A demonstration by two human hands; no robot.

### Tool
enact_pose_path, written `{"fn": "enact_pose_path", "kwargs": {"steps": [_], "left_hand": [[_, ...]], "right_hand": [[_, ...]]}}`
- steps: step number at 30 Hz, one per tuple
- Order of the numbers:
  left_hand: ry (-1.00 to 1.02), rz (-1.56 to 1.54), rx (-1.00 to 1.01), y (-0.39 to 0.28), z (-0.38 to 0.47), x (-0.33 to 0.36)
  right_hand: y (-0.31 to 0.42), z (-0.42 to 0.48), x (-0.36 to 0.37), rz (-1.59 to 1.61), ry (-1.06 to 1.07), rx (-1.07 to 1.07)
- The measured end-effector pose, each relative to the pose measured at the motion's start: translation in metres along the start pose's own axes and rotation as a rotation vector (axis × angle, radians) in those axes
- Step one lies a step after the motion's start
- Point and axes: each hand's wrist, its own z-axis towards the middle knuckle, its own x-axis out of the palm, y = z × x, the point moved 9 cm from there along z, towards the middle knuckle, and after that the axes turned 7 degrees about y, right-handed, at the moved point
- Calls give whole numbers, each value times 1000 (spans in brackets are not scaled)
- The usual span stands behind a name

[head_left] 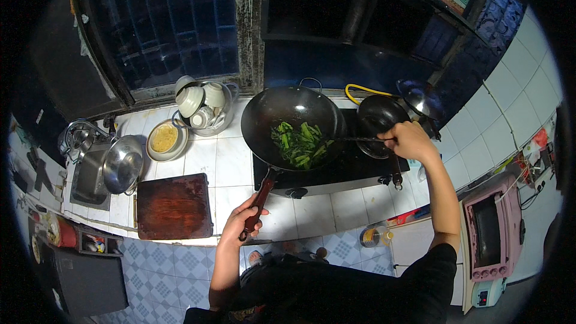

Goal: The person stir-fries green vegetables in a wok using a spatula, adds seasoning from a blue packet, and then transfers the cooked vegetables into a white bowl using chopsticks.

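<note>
A black wok (265, 112) stands on the gas stove (333, 177), with chopped leafy greens (301, 144) in its bottom. My left hand (243, 220) is closed around the wok's reddish-brown handle (264, 191). In my right hand (407, 141), to the right of the wok, is the shaft of a long dark cooking utensil (360, 139); its far end reaches the greens and cannot be made out. A smaller dark pan (380, 110) sits beyond my right hand, at the right side of the stove.
Left of the wok are a pot of stacked bowls (213, 131), a bowl of yellowish food (164, 138) on a plate, and a wooden cutting board (174, 207). A metal basin (122, 164) rests at the sink (87, 180). A pink toaster oven (490, 229) stands at right; an oil bottle (371, 237) is below the counter.
</note>
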Motion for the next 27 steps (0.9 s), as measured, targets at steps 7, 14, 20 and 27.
{"fn": "enact_pose_path", "kwargs": {"steps": [7, 14, 20, 27], "left_hand": [[-12, -7, -10, 0, -1, -3], [-2, 1, -13, -16, -1, -9], [8, 5, -38, -21, -3, -17], [4, 15, -17, -18, -3, -16]], "right_hand": [[6, 25, 67, 59, 162, -27], [30, 83, 106, 433, 90, -56], [-23, 121, 82, 256, 264, 235], [16, 166, 196, 864, 792, 193]]}}
